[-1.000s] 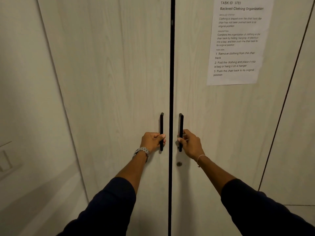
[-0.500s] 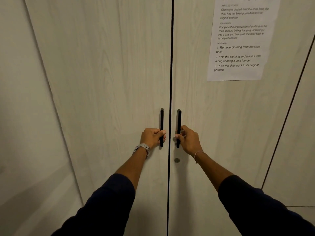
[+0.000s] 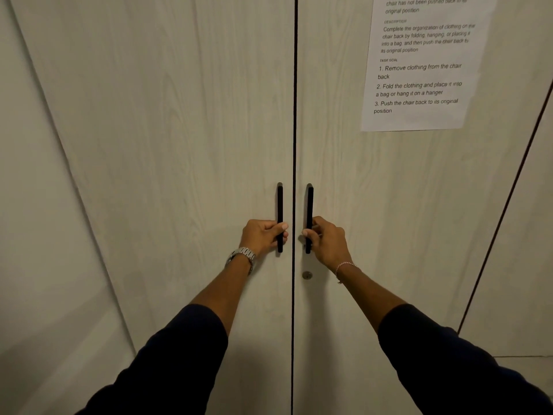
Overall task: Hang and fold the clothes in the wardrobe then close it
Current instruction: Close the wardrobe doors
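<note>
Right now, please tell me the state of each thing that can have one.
Left door: closed.
Right door: closed.
Left handle: gripped by the left hand.
Right handle: gripped by the right hand.
Paper sheet: stuck flat on the right door.

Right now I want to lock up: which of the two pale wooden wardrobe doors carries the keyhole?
The right-hand pale wooden door: its small round metal keyhole sits below the black bar handle; the left door shows none.
</note>
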